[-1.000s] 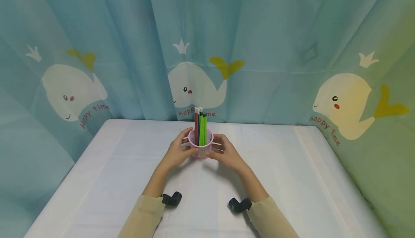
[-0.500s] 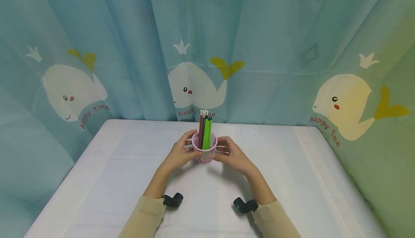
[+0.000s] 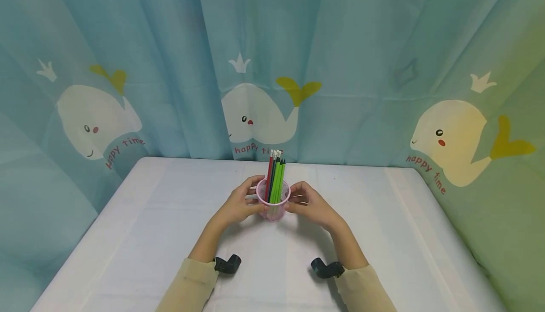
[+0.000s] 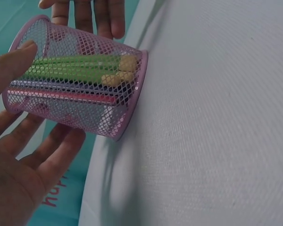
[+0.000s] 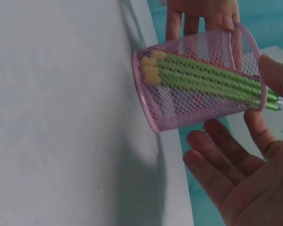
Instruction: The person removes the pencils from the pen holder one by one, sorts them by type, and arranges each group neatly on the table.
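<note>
A pink mesh pencil cup (image 3: pixel 274 213) stands upright between both hands, near the middle of the table. My left hand (image 3: pixel 239 205) grips its left side, with the thumb (image 4: pixel 23 59) over the near wall and the other fingers behind. On the opposite side, my right hand (image 3: pixel 314 207) holds the cup near its rim, thumb and forefinger right at the rim and the other fingers spread below it. Inside lean several pencils: green ones (image 3: pixel 277 183), a red one (image 3: pixel 269 179) and a dark one. Through the mesh, the pencils' pale lower ends (image 4: pixel 127 62) show near the base.
A white cloth covers the table (image 3: pixel 170 198). Behind it hangs a blue-green curtain (image 3: pixel 362 42) printed with white whales. Black wrist cameras sit on the left wrist (image 3: pixel 228 264) and right wrist (image 3: pixel 327 268), by beige sleeves.
Both hands have brought the pencil cup to the right and a little closer to me. The pencils now lean slightly more to the right.
</note>
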The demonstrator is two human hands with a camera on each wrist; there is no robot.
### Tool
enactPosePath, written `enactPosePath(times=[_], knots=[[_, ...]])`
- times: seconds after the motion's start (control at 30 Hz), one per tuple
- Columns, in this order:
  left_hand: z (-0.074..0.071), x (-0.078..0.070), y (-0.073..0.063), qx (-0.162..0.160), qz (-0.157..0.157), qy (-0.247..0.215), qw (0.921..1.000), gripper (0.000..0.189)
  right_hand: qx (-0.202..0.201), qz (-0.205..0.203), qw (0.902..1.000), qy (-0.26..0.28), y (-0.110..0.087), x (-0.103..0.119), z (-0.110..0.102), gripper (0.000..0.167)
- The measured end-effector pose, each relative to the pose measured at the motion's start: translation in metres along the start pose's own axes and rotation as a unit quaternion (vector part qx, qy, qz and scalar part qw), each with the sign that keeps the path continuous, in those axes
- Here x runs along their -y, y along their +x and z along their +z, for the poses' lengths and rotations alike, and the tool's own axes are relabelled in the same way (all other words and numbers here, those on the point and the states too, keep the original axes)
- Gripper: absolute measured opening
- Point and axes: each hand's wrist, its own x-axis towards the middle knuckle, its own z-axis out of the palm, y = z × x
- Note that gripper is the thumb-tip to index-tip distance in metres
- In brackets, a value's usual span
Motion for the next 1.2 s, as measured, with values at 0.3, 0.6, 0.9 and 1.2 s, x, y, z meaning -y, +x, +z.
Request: enactPosePath(times=[0.3, 0.6, 0.9, 1.2], knots=[[0.004, 0.0, 0.0, 0.027, 0.012, 0.001, 0.9996, 0.08, -0.021, -0.022, 0.9981, -0.053, -0.004, -0.004, -0.011, 0.028], [0.009, -0.002, 0.0, 0.043, 0.017, -0.007, 0.9989, 0.079, -0.115, -0.022, 0.9915, -0.055, -0.001, 0.0, -0.005, 0.034], [0.012, -0.001, 0.0, 0.045, 0.021, -0.003, 0.9987, 0.08, -0.178, -0.012, 0.9825, -0.054, 0.002, 0.002, 0.008, 0.026], [0.014, -0.003, -0.001, 0.045, 0.013, 0.009, 0.9989, 0.081, -0.204, -0.016, 0.9781, -0.038, -0.007, 0.035, 0.021, 0.022]])
